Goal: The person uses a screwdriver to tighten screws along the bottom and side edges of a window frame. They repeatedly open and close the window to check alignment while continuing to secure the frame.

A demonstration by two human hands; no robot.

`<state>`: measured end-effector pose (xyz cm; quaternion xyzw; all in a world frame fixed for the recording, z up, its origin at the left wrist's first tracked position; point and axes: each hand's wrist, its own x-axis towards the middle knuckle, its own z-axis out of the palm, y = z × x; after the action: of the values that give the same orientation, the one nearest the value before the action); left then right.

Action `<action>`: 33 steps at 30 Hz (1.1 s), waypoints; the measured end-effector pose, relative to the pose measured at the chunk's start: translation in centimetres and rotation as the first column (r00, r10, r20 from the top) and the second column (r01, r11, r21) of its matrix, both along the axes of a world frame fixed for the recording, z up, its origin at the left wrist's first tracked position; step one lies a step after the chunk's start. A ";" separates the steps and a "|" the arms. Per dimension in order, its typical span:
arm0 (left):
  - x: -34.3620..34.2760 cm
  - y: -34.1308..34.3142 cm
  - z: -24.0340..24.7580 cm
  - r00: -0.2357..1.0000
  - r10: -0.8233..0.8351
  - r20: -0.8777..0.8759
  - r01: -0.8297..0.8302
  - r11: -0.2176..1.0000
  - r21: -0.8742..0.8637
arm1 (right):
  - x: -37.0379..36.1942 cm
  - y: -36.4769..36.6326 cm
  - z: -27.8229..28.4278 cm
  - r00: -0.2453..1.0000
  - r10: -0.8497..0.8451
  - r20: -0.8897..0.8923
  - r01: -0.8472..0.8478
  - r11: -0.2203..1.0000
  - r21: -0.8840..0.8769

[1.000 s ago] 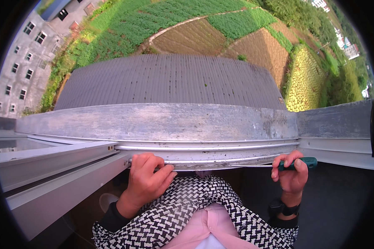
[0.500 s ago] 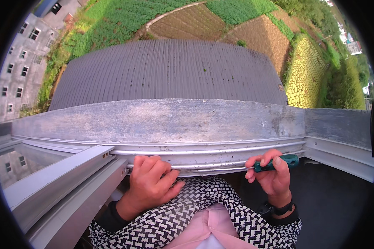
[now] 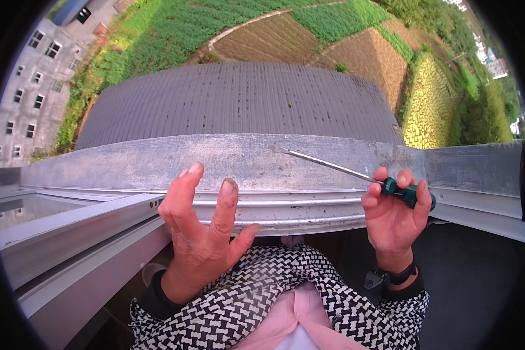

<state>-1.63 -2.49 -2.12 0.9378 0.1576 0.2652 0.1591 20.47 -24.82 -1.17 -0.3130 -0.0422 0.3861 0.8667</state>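
Note:
My right hand (image 3: 394,224) grips a screwdriver (image 3: 339,168) by its dark green handle, palm turned up. The long metal shaft points left and away, its tip over the concrete ledge (image 3: 239,166). My left hand (image 3: 201,233) is raised above the left part of the window track (image 3: 286,213), fingers spread and holding nothing. Silvery rails run along the track between my two hands. Close to the left of my left hand are the ends of the white sliding window frames (image 3: 116,213).
Beyond the ledge lies a grey corrugated roof (image 3: 239,102) below, with fields (image 3: 268,38) past it. A grey building (image 3: 29,99) stands at the far left. The frame's side rail (image 3: 478,213) runs along the right.
My left hand has come up off the track and its fingers have spread. The screwdriver has lifted from the rail, and its shaft now shows in full over the ledge.

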 end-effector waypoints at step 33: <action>-2.4 -0.4 -1.5 0.968 -0.227 -0.106 0.205 0.961 -0.183 | -3.5 0.3 -2.9 0.964 0.250 -0.093 -0.262 0.953 -0.156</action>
<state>-4.07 -2.88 -3.63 0.9472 0.0861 0.1721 0.2566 17.00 -24.56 -4.05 -0.3621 -0.0186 0.5083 0.7812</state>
